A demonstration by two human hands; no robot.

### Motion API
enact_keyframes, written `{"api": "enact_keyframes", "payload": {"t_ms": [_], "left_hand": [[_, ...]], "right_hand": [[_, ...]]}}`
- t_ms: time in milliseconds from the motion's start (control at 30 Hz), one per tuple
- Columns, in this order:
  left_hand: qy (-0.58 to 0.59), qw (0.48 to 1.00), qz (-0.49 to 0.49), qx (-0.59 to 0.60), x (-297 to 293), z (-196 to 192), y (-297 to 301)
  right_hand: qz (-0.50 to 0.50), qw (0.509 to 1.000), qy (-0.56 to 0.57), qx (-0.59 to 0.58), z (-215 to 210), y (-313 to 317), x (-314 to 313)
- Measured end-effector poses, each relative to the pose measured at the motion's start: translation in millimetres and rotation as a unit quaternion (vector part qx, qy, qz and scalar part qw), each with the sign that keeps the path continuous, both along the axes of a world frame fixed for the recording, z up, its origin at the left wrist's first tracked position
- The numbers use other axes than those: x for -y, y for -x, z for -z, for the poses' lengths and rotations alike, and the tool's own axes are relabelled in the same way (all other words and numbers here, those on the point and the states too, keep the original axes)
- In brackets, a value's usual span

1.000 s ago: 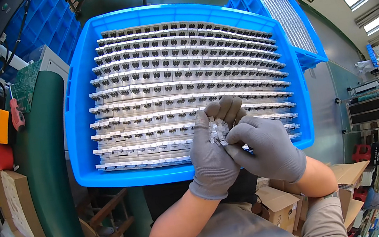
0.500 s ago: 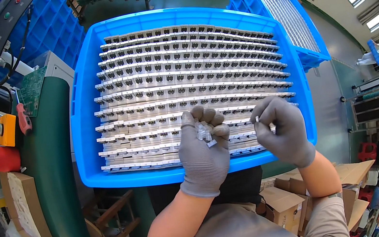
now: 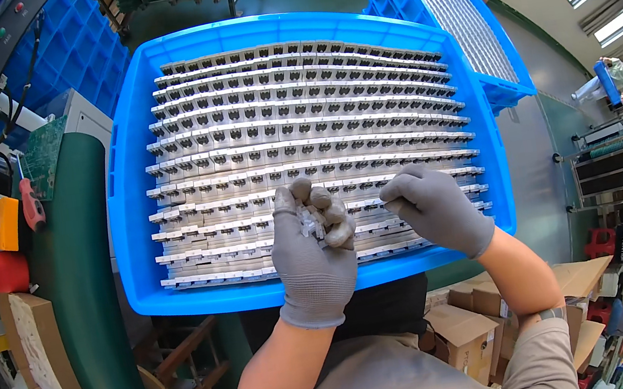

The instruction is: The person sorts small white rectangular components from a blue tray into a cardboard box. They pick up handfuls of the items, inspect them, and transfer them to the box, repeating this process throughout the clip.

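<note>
My left hand (image 3: 315,270), in a grey knit glove, is turned palm up with its fingers curled round several small clear plastic pieces (image 3: 311,223). It hovers over the near middle of a large blue crate (image 3: 206,299). Inside the crate, white and light-grey housings (image 3: 230,159) with dark openings stand in long, tight rows. My right hand (image 3: 443,211), gloved the same way, is to the right of the left hand, above the near rows. Its thumb and forefinger are pinched together and point left; whatever lies between them is hidden.
A second blue crate (image 3: 518,83) with similar rows stands at the far right. On my left are a green bench edge (image 3: 92,291), a red bottle (image 3: 2,271), a red-handled screwdriver (image 3: 32,205) and a green circuit board (image 3: 47,157). Cardboard boxes (image 3: 460,329) sit near my right side.
Both hands have shifted slightly left in view. My right hand has turned its fingertips downward and left; the small pale piece that showed at its fingertips is now out of sight.
</note>
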State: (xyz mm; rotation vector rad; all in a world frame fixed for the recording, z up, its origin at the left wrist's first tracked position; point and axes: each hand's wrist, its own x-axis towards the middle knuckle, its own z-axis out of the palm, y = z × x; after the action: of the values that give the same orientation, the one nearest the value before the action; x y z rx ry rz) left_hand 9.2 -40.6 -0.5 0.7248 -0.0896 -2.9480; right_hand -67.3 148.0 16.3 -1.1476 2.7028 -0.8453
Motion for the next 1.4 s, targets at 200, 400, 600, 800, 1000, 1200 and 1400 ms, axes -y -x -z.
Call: {"api": "enact_keyframes", "payload": {"t_ms": [200,400,600,800,1000,1200,1400], "left_hand": [[-0.008,1.0,0.0,-0.017,3.3,3.1,-2.1],[-0.01,0.999,-0.001,-0.037,2.8,5.6,-2.7],[-0.019,0.999,0.001,-0.046,3.8,7.6,-3.4],[-0.016,0.999,0.003,-0.029,3.1,3.0,-2.7],[-0.012,1.0,0.002,-0.029,2.5,3.7,-3.4],[-0.022,0.999,0.002,-0.04,2.7,4.0,-3.5],[-0.022,0.999,0.004,-0.037,3.2,3.2,-3.4]], "right_hand": [[0.019,0.996,-0.087,-0.017,-5.9,-4.6,8.1],[0.017,0.992,-0.111,-0.057,-0.1,-6.2,10.9],[-0.001,0.989,-0.123,-0.081,-1.2,-8.0,14.6],[-0.002,0.984,-0.147,-0.102,-2.3,-8.2,17.8],[0.003,0.978,-0.173,-0.113,-4.2,-10.4,19.3],[-0.012,0.988,-0.119,-0.099,-16.0,-14.1,13.1],[0.017,0.991,-0.102,-0.082,-15.1,-21.1,10.1]]}}
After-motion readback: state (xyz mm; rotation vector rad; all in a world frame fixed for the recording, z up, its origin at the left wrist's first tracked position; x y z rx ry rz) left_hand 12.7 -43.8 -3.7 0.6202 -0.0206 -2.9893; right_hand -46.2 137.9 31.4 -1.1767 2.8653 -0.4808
